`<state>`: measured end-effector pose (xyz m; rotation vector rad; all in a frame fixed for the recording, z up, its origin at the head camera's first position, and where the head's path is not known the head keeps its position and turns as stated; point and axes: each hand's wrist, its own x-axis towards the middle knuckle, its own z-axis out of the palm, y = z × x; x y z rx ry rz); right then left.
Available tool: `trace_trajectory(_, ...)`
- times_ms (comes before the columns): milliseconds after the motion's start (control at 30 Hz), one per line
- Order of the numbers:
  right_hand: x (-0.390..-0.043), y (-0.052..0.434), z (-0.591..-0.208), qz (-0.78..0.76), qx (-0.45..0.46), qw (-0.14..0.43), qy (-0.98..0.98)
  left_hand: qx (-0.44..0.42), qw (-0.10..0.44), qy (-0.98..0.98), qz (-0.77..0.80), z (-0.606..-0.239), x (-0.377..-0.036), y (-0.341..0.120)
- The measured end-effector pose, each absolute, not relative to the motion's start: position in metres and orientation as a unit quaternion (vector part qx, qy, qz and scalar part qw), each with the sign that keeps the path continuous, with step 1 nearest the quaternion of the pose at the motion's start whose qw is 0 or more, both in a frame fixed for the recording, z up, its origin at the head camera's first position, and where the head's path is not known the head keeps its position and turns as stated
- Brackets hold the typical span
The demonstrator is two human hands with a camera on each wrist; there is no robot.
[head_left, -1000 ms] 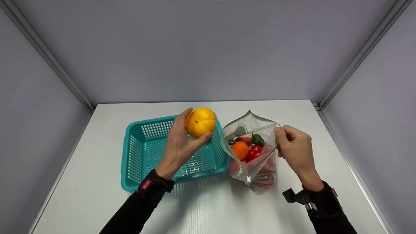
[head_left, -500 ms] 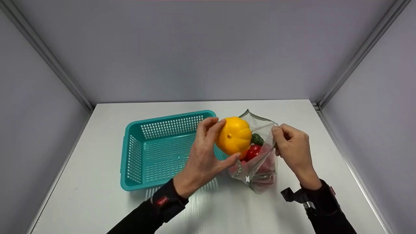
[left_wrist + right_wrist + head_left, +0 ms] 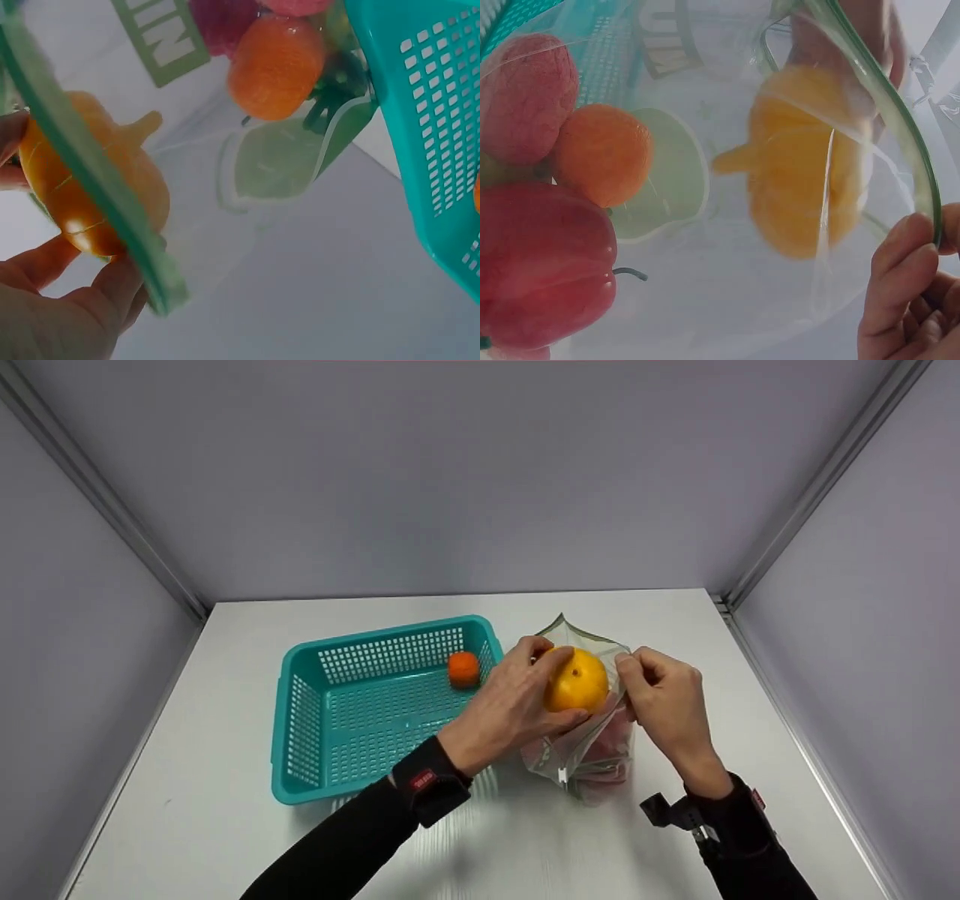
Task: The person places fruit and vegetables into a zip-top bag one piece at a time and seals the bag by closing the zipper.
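My left hand (image 3: 525, 697) grips a yellow-orange ribbed fruit with a small stem (image 3: 576, 681) and holds it in the mouth of a clear zip bag (image 3: 592, 750). My right hand (image 3: 660, 697) pinches the bag's right rim and holds it apart. Through the plastic, the left wrist view shows the yellow fruit (image 3: 82, 187) against my fingers (image 3: 52, 315). The right wrist view shows the same yellow fruit (image 3: 810, 157) just inside the green rim (image 3: 885, 105). Below it lie an orange (image 3: 600, 154), a red pepper (image 3: 540, 262) and a pink-red fruit (image 3: 529, 97).
A teal perforated basket (image 3: 279, 735) stands left of the bag, with one small orange fruit (image 3: 463, 668) in its far right corner. The white table (image 3: 225, 840) is walled by grey panels on three sides.
My left hand carried the yellow fruit rightwards from over the basket into the bag's mouth. The small orange fruit in the basket has come into sight. My right hand kept its pinch on the rim.
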<state>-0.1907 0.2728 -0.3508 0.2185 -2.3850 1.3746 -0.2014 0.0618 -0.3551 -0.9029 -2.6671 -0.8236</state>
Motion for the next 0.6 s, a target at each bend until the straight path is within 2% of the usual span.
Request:
trace_trajectory(300,-0.192,0.271,-0.351,0.487,0.084,0.196,-0.847,-0.324,0.065,-0.915,-0.233,-0.37,-0.219,0.086)
trace_trajectory(500,-0.193,0.275,-0.351,0.484,0.08,0.193,-0.85,-0.341,0.024,-0.912,-0.228,-0.375,-0.222,0.085)
trace_trajectory(600,-0.193,0.278,-0.351,0.485,0.077,0.194,-0.849,-0.358,0.034,-0.894,-0.266,-0.377,-0.219,0.077)
